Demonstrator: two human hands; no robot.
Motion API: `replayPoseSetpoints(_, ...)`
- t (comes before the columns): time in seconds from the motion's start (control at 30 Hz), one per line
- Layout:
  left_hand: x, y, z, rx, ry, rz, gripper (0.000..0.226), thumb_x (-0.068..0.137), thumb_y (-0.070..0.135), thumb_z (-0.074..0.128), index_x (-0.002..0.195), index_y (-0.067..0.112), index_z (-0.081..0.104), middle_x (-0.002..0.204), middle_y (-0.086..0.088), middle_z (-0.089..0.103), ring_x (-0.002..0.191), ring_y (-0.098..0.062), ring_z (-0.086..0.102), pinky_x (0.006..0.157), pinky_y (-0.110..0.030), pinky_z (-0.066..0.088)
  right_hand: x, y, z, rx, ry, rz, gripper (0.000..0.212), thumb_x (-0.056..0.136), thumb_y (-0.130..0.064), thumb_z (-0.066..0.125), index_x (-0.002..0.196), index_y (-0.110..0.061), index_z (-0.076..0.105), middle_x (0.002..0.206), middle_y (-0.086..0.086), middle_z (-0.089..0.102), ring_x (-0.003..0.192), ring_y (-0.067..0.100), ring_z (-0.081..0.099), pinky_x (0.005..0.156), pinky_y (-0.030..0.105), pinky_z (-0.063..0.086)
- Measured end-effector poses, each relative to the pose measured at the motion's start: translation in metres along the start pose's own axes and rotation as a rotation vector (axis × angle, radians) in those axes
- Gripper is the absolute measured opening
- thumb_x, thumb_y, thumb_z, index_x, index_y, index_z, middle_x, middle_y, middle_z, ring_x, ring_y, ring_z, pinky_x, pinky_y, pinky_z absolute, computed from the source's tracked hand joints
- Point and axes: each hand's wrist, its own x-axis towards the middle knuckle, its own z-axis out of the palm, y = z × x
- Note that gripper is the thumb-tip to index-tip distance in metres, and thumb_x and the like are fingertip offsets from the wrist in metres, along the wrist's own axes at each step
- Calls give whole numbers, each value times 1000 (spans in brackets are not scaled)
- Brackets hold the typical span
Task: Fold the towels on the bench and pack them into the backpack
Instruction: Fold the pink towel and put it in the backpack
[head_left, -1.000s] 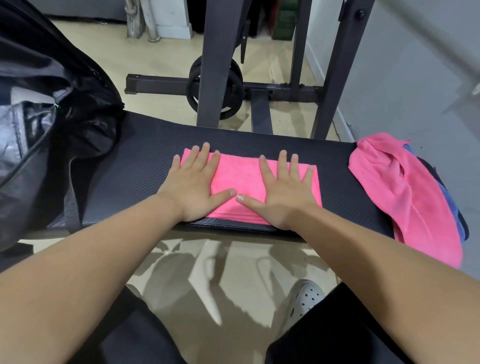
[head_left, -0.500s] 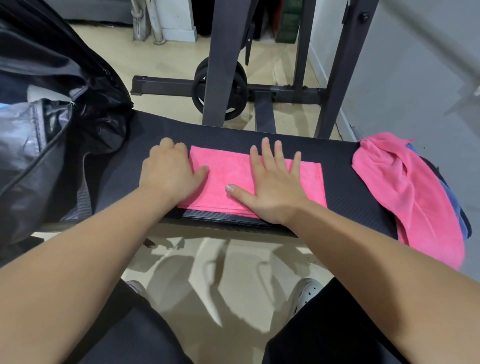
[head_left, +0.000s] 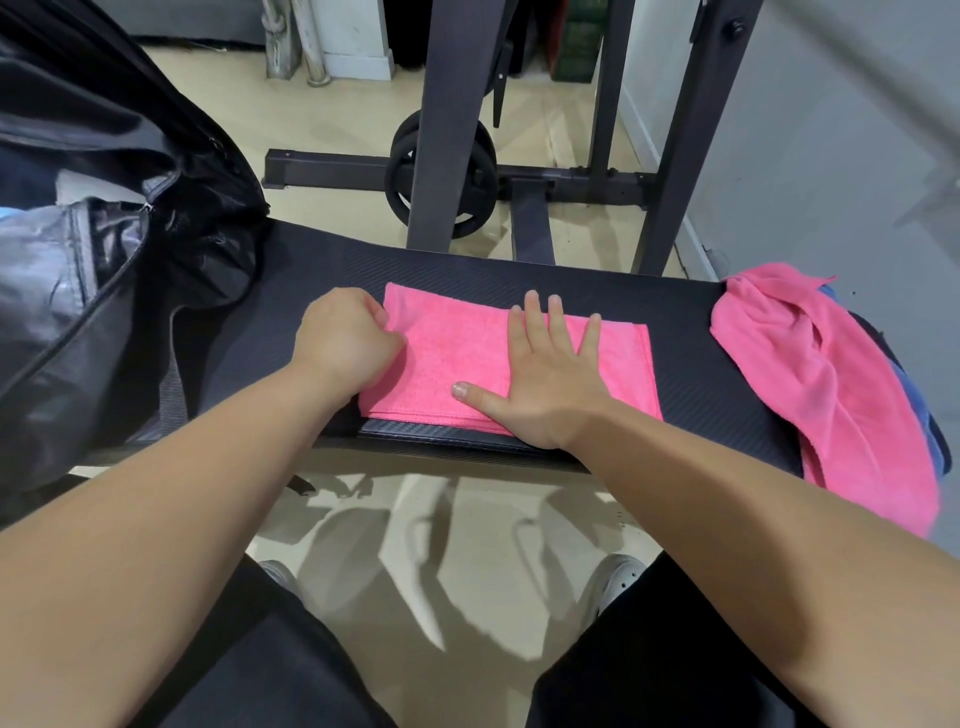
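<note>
Head view: the folded pink towel (head_left: 447, 348) lies on the black worktop (head_left: 519, 280). The left hand (head_left: 345, 343) curls around the towel's left edge, and the right hand (head_left: 545, 379) presses flat on it with fingers spread. The backpack (head_left: 104, 260) gapes left of the left hand, and a crumpled pink towel (head_left: 810, 364) lies right of the right hand.

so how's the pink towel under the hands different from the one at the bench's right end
The folded towel lies flat, a neat rectangle; the crumpled towel is bunched. The folded towel sits on the bench; the crumpled towel hangs over its edge. The right hand presses the folded towel, the left hand grips its edge; the crumpled towel is unheld. Both are pink.
</note>
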Motion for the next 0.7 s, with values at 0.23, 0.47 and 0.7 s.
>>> replayPoseSetpoints(0.23, -8, 14, -15, -693, -278, -408, 13, 79, 3, 78, 85, 3, 66, 76, -10, 68, 53, -19, 60, 50, -27, 48, 1, 0, 2, -12, 21, 5, 125, 71, -98, 8, 161, -12, -7, 167, 7, -22, 152, 30, -26, 114, 68, -16)
replayPoseSetpoints(0.47, -5, 34, -36, -813, -367, -388, 11, 88, 1, 66, 100, 2, 67, 94, -12, 69, 81, -22, 66, 78, -40, 56, 0, 6, -7, 42, 22, -45, 116, 79, -92, 7, 161, -11, -3, 166, 6, -23, 151, 29, -27, 116, 66, -15)
replayPoseSetpoints(0.7, -21, 102, -41, -663, -364, 2, 25, 84, -2, 69, 104, 13, 70, 85, -10, 65, 68, -17, 61, 52, -24, 45, -6, 57, -47, 327, 190, 115, 85, 94, -76, 21, 159, -22, 27, 169, 6, 4, 154, 30, 2, 123, 55, 7)
